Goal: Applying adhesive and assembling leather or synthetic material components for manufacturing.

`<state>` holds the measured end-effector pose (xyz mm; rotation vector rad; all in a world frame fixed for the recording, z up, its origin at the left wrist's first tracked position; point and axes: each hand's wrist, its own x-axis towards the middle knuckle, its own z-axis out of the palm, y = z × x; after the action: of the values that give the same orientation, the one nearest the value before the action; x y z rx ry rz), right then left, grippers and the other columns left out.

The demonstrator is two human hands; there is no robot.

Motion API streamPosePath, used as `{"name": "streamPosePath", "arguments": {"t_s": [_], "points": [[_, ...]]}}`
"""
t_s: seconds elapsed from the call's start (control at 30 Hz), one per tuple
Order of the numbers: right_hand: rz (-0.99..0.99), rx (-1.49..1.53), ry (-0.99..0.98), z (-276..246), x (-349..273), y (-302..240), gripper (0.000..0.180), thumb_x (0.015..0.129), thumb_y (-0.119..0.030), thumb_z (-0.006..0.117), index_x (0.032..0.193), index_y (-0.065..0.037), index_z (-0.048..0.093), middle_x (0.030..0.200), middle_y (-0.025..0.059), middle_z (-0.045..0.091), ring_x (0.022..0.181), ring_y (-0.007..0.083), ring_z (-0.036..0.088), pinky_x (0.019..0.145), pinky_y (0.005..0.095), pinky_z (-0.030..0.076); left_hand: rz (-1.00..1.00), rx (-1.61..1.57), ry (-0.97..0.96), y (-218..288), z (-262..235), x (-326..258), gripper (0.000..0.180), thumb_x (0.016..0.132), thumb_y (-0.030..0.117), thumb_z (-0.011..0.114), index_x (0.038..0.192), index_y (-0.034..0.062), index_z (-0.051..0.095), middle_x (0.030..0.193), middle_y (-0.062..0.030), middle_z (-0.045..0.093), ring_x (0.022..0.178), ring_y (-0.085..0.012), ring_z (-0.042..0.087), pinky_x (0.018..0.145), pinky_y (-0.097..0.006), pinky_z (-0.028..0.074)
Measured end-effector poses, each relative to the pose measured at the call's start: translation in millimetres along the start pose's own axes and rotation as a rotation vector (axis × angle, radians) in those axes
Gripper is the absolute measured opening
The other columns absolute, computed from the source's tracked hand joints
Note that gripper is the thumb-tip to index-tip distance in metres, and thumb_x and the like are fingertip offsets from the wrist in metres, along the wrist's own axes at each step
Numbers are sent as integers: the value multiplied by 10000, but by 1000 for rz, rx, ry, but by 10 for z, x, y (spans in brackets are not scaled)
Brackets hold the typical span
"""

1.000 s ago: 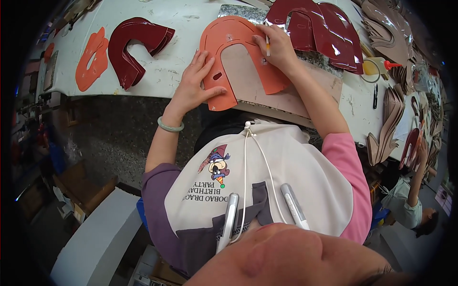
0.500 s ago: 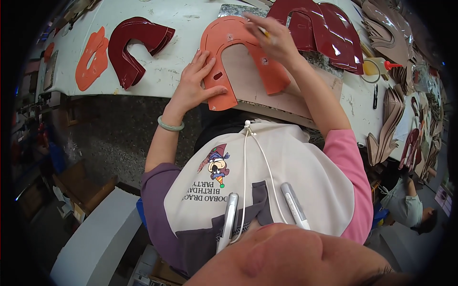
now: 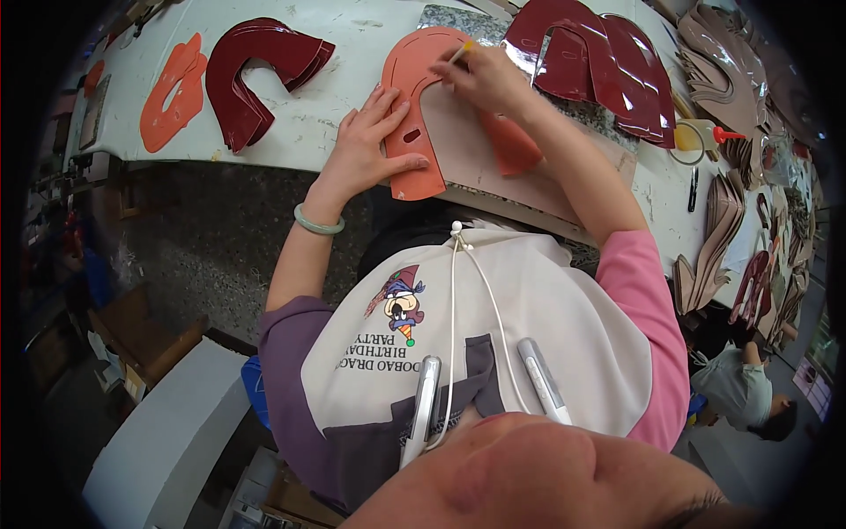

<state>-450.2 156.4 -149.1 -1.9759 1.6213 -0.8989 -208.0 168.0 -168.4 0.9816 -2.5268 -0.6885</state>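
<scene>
An orange horseshoe-shaped template (image 3: 419, 181) with slots cut in it lies on a pale beige board (image 3: 458, 141) at the table's near edge. My left hand (image 3: 363, 145) presses flat on the template's left arm, fingers spread. Over the curved top of the template, my right hand (image 3: 485, 79) is closed round a slim pen (image 3: 460, 53) with a yellow end. That hand and wrist hide part of the template's right arm. Whether the pen's tip touches the template I cannot make out.
Dark red glossy horseshoe pieces lie in a stack (image 3: 233, 84) to the left and another pile (image 3: 586, 62) to the right. Further left are orange templates (image 3: 172, 110). At right stand a glue pot (image 3: 692, 139), a black pen (image 3: 693, 189) and beige pieces (image 3: 709, 251). Another person (image 3: 740, 388) works far right.
My right hand has shifted left and slightly down over the template, and the pen has turned in the fingers. My left hand stays on the left arm.
</scene>
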Motion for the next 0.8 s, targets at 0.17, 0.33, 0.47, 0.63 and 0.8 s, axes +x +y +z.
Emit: {"name": "streamPosePath", "arguments": {"t_s": [0.17, 0.33, 0.47, 0.63, 0.8], "points": [[-259, 202, -154, 164, -304, -421, 146, 871, -165, 624, 859, -42, 702, 732, 50, 679, 563, 207, 593, 549, 317, 470, -15, 3, -6, -18, 14, -4, 728, 698, 432, 772, 1319, 124, 552, 1473, -53, 398, 1402, -215, 293, 1104, -447, 216], [-191, 37, -259, 210, -353, -401, 100, 867, -127, 604, 868, -45, 663, 784, 88, 676, 628, 273, 615, 577, 350, 482, -14, 17, 1, 21, -4, -1, 729, 667, 357, 802, 1314, 125, 559, 1462, -66, 414, 1388, -236, 322, 1088, -418, 256], [-196, 34, -216, 209, -423, -466, 89, 863, -113, 601, 876, -44, 655, 788, 102, 670, 646, 289, 619, 589, 360, 486, -17, 23, 15, -2, 6, -24, 741, 644, 316, 823, 1307, 113, 563, 1453, -80, 425, 1381, -251, 337, 1076, -407, 280], [-187, 187, -117, 411, -522, -408, 97, 868, -113, 607, 903, -49, 670, 787, 100, 667, 648, 255, 624, 587, 332, 489, 16, 16, -1, 6, 23, 42, 729, 674, 393, 798, 1301, 104, 564, 1455, -69, 423, 1391, -234, 317, 1084, -450, 249], [280, 142, 4, -300, -608, -141, 124, 896, -172, 628, 942, -70, 682, 756, 37, 687, 599, 130, 605, 545, 230, 466, -18, 48, 21, 91, -38, -15, 724, 649, 309, 831, 1275, 49, 577, 1439, -108, 441, 1370, -268, 355, 1061, -386, 308]]}}
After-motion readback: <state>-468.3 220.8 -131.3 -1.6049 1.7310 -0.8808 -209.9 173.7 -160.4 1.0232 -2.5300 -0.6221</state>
